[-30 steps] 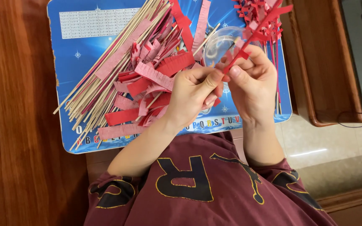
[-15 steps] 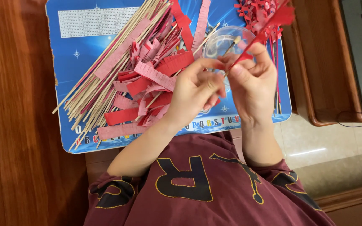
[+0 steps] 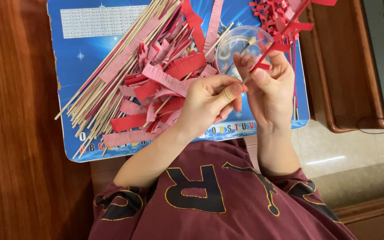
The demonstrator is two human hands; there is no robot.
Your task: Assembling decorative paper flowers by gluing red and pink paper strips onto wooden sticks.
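Note:
My right hand (image 3: 270, 91) grips a thin stick wrapped in red fringed paper (image 3: 285, 31), which slants up to the right. My left hand (image 3: 210, 104) pinches the stick's lower end (image 3: 245, 80) between thumb and forefinger, right next to the right hand. Both hands hover over a blue printed mat (image 3: 90, 53). Just behind the fingers sits a clear round dish (image 3: 234, 42) with a small brush (image 3: 247, 44) lying in it.
A heap of red and pink fringed paper strips (image 3: 165, 84) and several bare wooden skewers (image 3: 107, 93) covers the mat's middle. Finished red fringed sticks (image 3: 272, 13) lie at the top right. The mat rests on a brown wooden table (image 3: 14, 133); a wooden ledge (image 3: 334, 66) is to the right.
The red-wrapped stick has tilted and shifted slightly up and right. My left thumb and forefinger have closed nearer its lower end. The hands otherwise stay in place.

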